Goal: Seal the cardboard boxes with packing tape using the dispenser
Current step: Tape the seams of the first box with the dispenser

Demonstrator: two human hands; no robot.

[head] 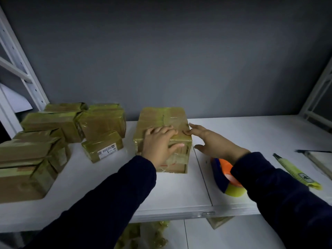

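Dispenser (221,170) lies just right of box (154,115), nearest right hand (215,142), open above it; left hand (158,144) open, flat on box top.

White shelf (242,133) carries a taped cardboard box (161,119); left of it a cluster of taped boxes (53,123), right of it a tape dispenser (221,173) and yellow marker (296,172).

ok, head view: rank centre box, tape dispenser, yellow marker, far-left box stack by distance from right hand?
1. centre box: right hand has fingertips at its top right edge.
2. tape dispenser: just under the wrist.
3. yellow marker: farther right.
4. far-left box stack: shelf's left end.
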